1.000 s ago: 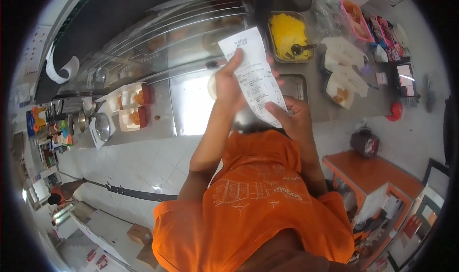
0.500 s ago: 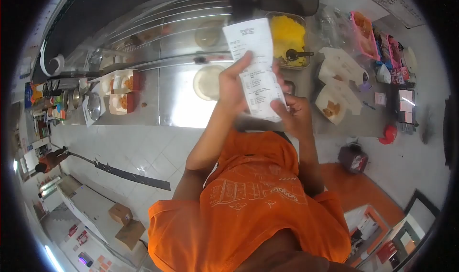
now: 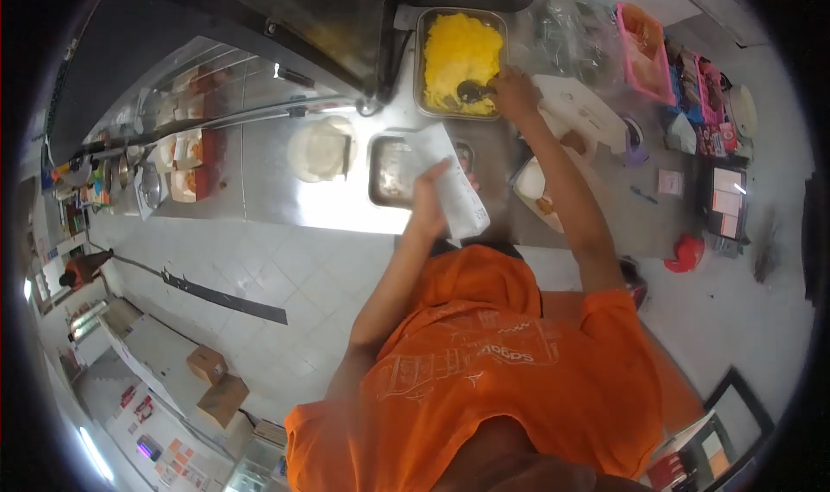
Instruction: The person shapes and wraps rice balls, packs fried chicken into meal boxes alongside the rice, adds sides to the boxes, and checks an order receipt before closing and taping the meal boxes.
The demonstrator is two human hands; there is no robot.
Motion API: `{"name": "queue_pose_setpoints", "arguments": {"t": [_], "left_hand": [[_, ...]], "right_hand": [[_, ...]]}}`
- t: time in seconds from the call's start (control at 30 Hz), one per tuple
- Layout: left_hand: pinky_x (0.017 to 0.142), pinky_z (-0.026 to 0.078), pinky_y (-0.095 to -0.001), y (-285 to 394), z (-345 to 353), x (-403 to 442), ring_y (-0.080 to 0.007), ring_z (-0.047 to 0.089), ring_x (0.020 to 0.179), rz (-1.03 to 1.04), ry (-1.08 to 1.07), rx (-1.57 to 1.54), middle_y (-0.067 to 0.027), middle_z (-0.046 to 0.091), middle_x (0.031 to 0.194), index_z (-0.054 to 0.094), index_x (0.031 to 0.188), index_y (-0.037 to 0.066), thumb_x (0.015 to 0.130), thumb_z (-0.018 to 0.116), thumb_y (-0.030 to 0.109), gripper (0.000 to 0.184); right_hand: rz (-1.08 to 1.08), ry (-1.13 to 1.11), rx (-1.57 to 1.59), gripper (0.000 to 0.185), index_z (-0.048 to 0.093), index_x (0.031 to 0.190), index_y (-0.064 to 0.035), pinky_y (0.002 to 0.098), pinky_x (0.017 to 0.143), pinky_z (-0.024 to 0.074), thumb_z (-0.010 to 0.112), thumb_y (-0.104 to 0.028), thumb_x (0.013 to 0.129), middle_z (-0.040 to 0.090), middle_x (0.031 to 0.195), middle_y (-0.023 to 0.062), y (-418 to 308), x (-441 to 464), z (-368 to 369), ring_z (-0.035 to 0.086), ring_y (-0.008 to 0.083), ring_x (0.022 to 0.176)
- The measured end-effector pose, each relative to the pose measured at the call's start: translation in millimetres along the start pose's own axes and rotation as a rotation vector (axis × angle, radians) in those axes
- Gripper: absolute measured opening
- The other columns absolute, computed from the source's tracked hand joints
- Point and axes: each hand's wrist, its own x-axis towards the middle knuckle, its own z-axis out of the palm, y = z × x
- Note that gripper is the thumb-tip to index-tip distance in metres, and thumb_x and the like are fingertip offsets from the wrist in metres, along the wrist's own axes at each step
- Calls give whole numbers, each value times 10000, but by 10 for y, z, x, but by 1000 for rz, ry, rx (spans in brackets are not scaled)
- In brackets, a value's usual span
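Observation:
My left hand (image 3: 428,202) is closed around a long white paper receipt (image 3: 462,200), held over the front edge of the steel counter. My right hand (image 3: 516,96) is at the right rim of a metal tray (image 3: 420,73) of yellow food (image 3: 458,49). Its fingers are closed at the handle end of a black scoop (image 3: 471,91), whose bowl rests in the food. Beneath my right forearm lies an open white takeaway box (image 3: 584,111) with brown food pieces, partly hidden by the arm.
A metal pan (image 3: 377,200) is set into the counter behind the receipt, beside a round pale lid (image 3: 320,150). Red-sided boxes of food (image 3: 185,185) stand left. A pink basket (image 3: 644,51), plastic bags (image 3: 571,38) and a tablet (image 3: 727,200) are right. Someone in orange (image 3: 82,270) is far left.
My right hand has let go of the receipt and reached forward to the scoop. My left hand has lowered the receipt and tilted it. The view has shifted, uncovering the metal pan.

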Motion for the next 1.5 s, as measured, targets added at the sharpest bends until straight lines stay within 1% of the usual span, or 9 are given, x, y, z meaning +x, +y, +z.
{"name": "queue_pose_setpoints", "arguments": {"t": [0.2,0.3,0.5,0.73,0.8,0.93,1.13,1.33,1.5], "left_hand": [[920,507,-488,-316,-162,604,-327,593,1066,142,48,-174,-175,599,1114,461,1258,-6,949,460,205,374],[964,491,-514,-236,-30,846,-351,582,1131,148,74,-191,-212,580,1168,394,1316,-18,956,429,188,416],[951,505,-556,-87,65,1185,-405,589,1138,206,84,-204,-261,501,1244,252,1402,-7,961,378,126,478],[930,511,-575,-2,-43,1283,-411,590,1138,179,59,-236,-252,503,1229,306,1378,6,970,387,141,437],[936,509,-575,12,-64,1262,-410,588,1145,182,46,-244,-247,505,1232,325,1369,6,974,395,151,426],[944,506,-573,35,-109,1222,-412,583,1156,152,38,-208,-241,522,1227,355,1348,0,982,401,167,405],[931,512,-546,53,-185,1032,-393,601,1123,75,-24,-95,-224,563,1198,411,1312,-14,975,422,191,395],[895,522,-500,315,-301,470,-360,625,1039,24,-67,57,-219,600,1183,362,1396,-20,956,455,201,501],[927,507,-475,442,-551,146,-348,592,1117,32,-86,149,-174,560,1327,300,1451,6,955,456,196,554]], "right_hand": [[-99,-364,133,403,556,1319,-177,452,758,526,551,-166,916,673,998,149,-30,50,-184,661,326,930],[7,-138,11,472,452,1414,-154,423,643,542,488,-157,943,676,876,156,-15,394,-263,683,309,775],[-80,-155,-262,599,372,1468,-120,411,580,539,523,-104,888,681,825,96,-155,474,287,684,295,698],[-43,-452,10,548,413,1437,-156,447,611,544,525,-135,901,681,836,154,-259,-43,350,694,323,747],[49,-575,177,560,435,1421,-171,436,662,544,569,-182,877,684,841,161,-204,-50,226,692,328,797],[-310,-660,-72,316,708,968,-39,474,776,526,629,-283,783,704,902,190,-155,158,-461,700,293,885],[97,-1257,284,197,694,787,-64,399,669,493,691,-247,714,656,728,79,507,891,313,634,255,719],[117,-950,816,198,651,894,-26,295,665,456,607,-201,813,595,814,6,864,546,220,540,138,744],[349,-735,863,287,659,1125,-77,281,662,466,576,-252,913,602,919,6,531,-513,-1140,554,117,769]]}}
